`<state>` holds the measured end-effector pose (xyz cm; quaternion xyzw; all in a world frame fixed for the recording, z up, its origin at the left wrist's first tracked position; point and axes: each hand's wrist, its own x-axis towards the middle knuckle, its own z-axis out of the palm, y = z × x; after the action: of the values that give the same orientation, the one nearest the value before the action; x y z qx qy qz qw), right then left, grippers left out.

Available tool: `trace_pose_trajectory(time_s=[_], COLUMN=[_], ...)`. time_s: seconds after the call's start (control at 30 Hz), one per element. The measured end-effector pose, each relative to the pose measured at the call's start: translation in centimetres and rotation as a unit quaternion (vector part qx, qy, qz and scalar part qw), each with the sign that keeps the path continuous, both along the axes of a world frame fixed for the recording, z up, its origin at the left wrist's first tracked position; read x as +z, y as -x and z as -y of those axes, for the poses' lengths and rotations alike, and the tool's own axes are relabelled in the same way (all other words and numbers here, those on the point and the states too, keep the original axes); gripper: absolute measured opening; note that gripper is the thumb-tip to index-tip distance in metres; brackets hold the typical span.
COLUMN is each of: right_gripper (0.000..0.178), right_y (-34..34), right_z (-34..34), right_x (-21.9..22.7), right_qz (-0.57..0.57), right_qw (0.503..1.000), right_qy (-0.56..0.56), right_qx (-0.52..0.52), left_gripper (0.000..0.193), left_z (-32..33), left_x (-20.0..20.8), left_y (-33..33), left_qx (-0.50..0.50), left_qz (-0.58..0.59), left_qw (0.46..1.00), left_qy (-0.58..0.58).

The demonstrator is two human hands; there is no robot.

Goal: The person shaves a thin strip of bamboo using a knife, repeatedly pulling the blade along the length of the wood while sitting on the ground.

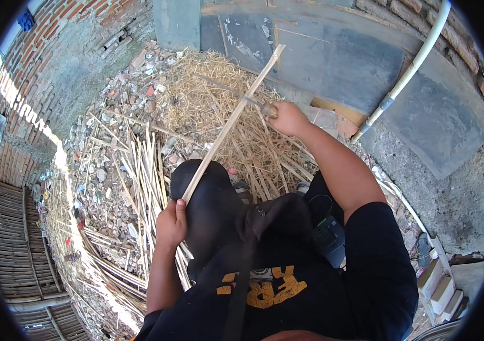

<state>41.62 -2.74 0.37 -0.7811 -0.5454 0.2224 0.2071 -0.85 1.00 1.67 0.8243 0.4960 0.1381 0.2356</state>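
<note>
My left hand [171, 225] is closed around the lower end of a long, pale bamboo strip [225, 132], its thumb lying along the strip. The strip slants up and away to the right, passing over my left knee. In my right hand [289, 120] is a knife [270, 110], gripped by its brownish handle. Its thin dark blade points left and crosses the strip in its upper half. Shavings [193, 96] lie heaped on the ground beyond and below the blade.
Long split strips [146, 170] lie in a bundle left of my legs, on stony rubble [102, 170]. A brick wall [65, 74] rises at the left. Grey panels [333, 62] and a pale pipe [404, 79] stand at the far right. A bamboo-slat panel [6, 233] is at lower left.
</note>
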Motion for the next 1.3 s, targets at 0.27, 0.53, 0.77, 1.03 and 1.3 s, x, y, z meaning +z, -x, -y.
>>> trace_pose_trajectory(time_s=[0.27, 0.53, 0.77, 1.03, 1.3], right_gripper=[0.023, 0.020, 0.024, 0.028, 0.032], right_y=[5.9, -1.7, 5.3, 2.1, 0.8], right_z=[-0.4, -0.7, 1.4, -0.7, -0.6], right_x=[3.7, -0.6, 3.9, -0.3, 0.0], right_qz=[0.085, 0.046, 0.111, 0.009, 0.015], right_qw=[0.991, 0.997, 0.988, 0.997, 0.998], right_qy=[0.003, -0.022, -0.010, -0.035, -0.055], right_qx=[0.102, -0.056, 0.107, 0.064, 0.019], left_gripper=[0.062, 0.064, 0.064, 0.062, 0.063], left_z=[-0.6, -2.0, -1.3, -1.4, -0.9], left_x=[0.6, 1.6, 0.4, 0.8, 0.5], left_y=[1.7, 1.2, 1.2, 0.8, 0.1], left_qx=[-0.002, -0.030, -0.040, -0.031, -0.038], left_qz=[-0.002, -0.024, 0.031, 0.027, 0.026], left_qw=[0.998, 0.995, 0.992, 0.997, 0.996], left_qy=[0.059, 0.090, 0.114, 0.070, 0.078])
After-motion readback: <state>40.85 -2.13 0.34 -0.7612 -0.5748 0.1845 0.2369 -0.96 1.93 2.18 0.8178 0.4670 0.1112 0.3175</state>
